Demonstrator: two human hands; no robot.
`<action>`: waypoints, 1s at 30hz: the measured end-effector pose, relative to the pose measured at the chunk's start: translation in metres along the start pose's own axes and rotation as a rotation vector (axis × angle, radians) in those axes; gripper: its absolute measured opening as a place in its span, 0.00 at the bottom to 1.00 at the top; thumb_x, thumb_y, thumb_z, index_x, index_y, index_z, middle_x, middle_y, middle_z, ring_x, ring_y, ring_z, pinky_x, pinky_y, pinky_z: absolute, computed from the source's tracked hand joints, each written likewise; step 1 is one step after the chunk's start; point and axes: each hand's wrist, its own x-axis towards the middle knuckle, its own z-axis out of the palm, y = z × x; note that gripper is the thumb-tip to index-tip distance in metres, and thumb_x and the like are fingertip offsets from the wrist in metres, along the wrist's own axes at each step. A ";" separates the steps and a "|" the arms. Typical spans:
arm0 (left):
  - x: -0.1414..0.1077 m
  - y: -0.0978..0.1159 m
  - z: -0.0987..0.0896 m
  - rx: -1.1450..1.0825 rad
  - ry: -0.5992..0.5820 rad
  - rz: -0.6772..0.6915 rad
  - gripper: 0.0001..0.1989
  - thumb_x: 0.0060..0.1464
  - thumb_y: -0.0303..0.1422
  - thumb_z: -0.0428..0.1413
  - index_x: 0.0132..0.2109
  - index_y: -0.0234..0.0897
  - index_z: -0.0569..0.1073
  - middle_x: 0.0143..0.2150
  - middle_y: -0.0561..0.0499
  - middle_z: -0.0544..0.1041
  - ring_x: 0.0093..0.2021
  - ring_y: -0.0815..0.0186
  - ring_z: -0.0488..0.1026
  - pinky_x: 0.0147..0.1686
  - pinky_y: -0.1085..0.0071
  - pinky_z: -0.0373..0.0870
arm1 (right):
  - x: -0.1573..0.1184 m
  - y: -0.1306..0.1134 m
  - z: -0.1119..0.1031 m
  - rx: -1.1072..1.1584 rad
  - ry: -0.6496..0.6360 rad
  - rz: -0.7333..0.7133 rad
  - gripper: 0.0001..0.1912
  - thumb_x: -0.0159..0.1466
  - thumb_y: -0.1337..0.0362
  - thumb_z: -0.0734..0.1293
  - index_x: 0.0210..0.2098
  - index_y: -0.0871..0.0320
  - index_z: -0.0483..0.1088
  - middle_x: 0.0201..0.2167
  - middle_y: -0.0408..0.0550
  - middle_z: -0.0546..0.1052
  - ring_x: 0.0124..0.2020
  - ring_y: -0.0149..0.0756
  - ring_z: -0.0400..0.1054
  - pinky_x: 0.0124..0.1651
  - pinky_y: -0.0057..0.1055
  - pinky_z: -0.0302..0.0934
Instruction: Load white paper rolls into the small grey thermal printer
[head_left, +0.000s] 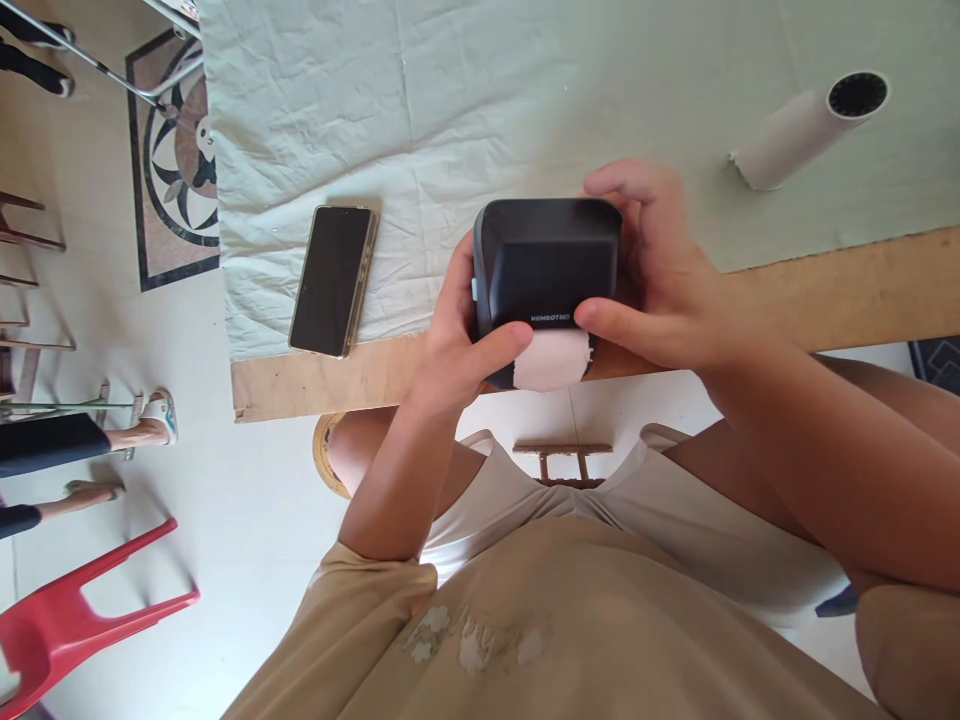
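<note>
Plainly, the black device (553,268) sits between left hand (459,352) and right hand (664,280) (both gripping).

Black device (553,265): underside hidden; small characters after "NIIMBOT" unreadable.
Left hand (459,350): fingers behind the device hidden.
Right hand (664,270): slightly blurred; some fingers partly hidden behind the device.
Red plastic seat (56,630): cut off by the left edge.
Floor panel (161,250): right part hidden by the pale cloth (487,100).
</note>
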 end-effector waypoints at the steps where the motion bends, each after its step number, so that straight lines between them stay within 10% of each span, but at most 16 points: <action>1: 0.000 0.000 0.001 -0.017 0.001 0.012 0.46 0.48 0.64 0.78 0.67 0.53 0.76 0.62 0.51 0.85 0.63 0.45 0.83 0.56 0.56 0.86 | 0.001 0.000 0.000 0.037 -0.044 0.009 0.40 0.73 0.41 0.71 0.76 0.41 0.54 0.60 0.49 0.77 0.44 0.38 0.74 0.41 0.38 0.74; 8: -0.001 0.002 0.006 -0.046 0.063 -0.006 0.40 0.49 0.60 0.80 0.63 0.52 0.79 0.58 0.49 0.87 0.60 0.43 0.85 0.52 0.54 0.88 | 0.005 -0.013 -0.005 0.204 -0.169 0.173 0.48 0.71 0.28 0.70 0.76 0.46 0.54 0.54 0.50 0.78 0.45 0.42 0.73 0.42 0.41 0.70; 30: -0.002 0.004 0.008 -0.055 0.088 -0.021 0.37 0.50 0.57 0.80 0.63 0.55 0.82 0.63 0.48 0.86 0.66 0.37 0.80 0.62 0.46 0.85 | 0.001 -0.008 -0.004 0.190 -0.162 0.105 0.43 0.75 0.34 0.69 0.78 0.44 0.52 0.55 0.50 0.78 0.45 0.40 0.75 0.41 0.37 0.72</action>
